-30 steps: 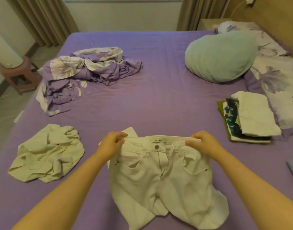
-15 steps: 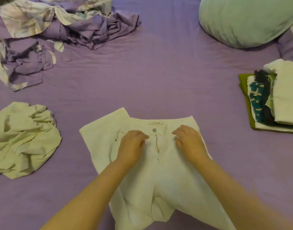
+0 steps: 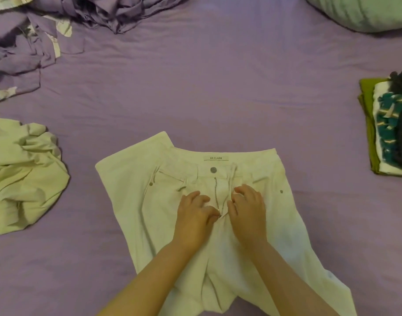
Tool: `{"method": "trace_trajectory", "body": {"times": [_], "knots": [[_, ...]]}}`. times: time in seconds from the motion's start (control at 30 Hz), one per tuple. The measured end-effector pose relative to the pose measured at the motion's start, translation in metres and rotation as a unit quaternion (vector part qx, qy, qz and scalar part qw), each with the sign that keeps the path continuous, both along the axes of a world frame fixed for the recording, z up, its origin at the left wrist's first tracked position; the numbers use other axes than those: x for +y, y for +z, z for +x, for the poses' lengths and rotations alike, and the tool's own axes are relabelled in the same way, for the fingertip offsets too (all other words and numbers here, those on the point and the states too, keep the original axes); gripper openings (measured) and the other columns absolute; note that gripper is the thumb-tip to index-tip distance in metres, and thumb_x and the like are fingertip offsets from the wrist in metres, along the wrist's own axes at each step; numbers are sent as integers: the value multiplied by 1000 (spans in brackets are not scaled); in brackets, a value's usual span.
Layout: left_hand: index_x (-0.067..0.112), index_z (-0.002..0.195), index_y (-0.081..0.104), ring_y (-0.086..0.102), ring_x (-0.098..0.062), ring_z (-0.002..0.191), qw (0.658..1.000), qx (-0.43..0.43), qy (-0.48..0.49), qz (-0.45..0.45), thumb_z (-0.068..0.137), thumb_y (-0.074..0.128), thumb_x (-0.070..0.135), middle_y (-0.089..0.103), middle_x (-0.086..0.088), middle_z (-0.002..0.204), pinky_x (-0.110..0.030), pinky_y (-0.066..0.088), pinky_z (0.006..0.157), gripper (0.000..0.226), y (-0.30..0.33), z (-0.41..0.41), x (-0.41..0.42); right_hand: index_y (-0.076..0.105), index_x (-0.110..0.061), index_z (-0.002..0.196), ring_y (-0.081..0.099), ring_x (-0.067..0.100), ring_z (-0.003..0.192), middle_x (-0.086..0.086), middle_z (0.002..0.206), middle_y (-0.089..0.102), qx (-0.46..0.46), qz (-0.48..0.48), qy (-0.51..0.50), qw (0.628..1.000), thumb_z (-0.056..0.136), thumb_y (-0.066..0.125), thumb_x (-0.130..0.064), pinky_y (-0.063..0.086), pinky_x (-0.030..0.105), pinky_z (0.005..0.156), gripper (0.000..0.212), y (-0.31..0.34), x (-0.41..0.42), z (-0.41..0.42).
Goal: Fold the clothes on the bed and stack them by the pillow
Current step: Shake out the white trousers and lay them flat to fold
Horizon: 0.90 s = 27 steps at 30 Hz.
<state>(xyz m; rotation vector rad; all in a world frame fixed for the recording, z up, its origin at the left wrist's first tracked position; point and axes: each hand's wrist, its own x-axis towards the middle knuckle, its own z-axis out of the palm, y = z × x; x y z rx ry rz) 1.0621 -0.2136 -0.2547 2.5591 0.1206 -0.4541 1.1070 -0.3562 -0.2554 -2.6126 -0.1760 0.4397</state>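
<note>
Head view: white trousers [image 3: 218,201] lie flat, front up, on the purple bed [image 3: 218,87], fly open. Left hand [image 3: 195,215] and right hand [image 3: 248,213] flank the zipper [image 3: 217,197], fingers curled, pinching fabric. Folded stack [image 3: 387,124] right of trousers; crumpled pale garment [image 3: 22,176] left.

purple bed [image 3: 218,87] bears white trousers [image 3: 150,201], crumpled clothes [image 3: 22,176], folded stack [image 3: 387,124].

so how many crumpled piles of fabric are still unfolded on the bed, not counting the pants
2: a pale green crumpled garment at the left edge, and a purple floral heap at the top left, partly cut off. More may lie outside the frame.
</note>
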Motion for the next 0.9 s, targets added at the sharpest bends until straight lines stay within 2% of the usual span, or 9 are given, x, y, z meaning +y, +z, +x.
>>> {"method": "trace_trajectory", "body": {"times": [0.1,0.17,0.27,0.37,0.5,0.6,0.7,0.8,0.9], "knots": [[33,108,72,27,-25,136,1000,5,-22,-8,94,55,36,52,3,135,-33,20,110,22,0,1,1,68,-3,102,38,22,136,5,125,60,10,88,-10,996,95,52,-8,20,44,116,18,-3,-14,-6],[32,108,72,27,-26,136,999,6,-38,-8,94,54,37,52,2,136,-34,21,110,23,1,2,2,66,-6,110,32,20,139,3,131,57,10,86,3,996,97,48,-7,10,37,118,23,-5,-16,-9],[30,104,74,34,-25,132,999,-6,-39,-15,93,57,36,55,2,131,-33,24,107,21,4,3,4,61,-12,122,24,19,143,0,140,49,12,55,13,998,98,47,-14,5,36,117,28,-6,-12,-19],[32,98,75,43,-20,119,999,-23,1,-22,89,62,36,58,6,120,-32,27,100,16,8,7,4,56,-12,131,26,22,142,5,143,48,-4,24,-14,1000,96,46,-30,9,41,116,41,-3,-3,-40],[37,100,73,41,-14,109,1000,1,12,-1,90,60,39,54,13,107,-29,23,95,16,5,14,5,46,-16,140,29,28,140,9,148,40,8,-69,16,997,91,28,-54,18,45,115,64,-3,-1,-63],[34,98,74,38,-15,112,1000,-15,1,16,91,58,38,53,13,108,-29,21,96,18,-2,12,2,41,-18,143,34,33,137,13,149,38,9,-119,35,992,89,25,-61,19,46,111,71,-12,-5,-72],[24,83,77,46,-23,110,998,-63,-3,20,86,66,28,59,7,102,-35,27,96,12,-7,7,-5,29,-22,146,29,33,140,15,151,32,5,-140,42,989,88,24,-64,19,48,112,71,-26,-7,-82],[18,74,77,54,-30,98,993,-111,36,15,77,75,17,63,1,92,-43,38,86,4,-13,9,-8,24,-24,148,23,33,141,17,154,25,-15,-152,55,987,89,22,-65,17,51,113,71,-41,-10,-86],[17,73,77,53,-31,98,989,-127,76,-5,76,76,14,62,-2,91,-40,34,81,4,-16,21,-7,15,-26,150,20,35,142,14,155,21,-42,-155,60,985,92,16,-66,18,53,113,70,-55,-11,-88]]}}
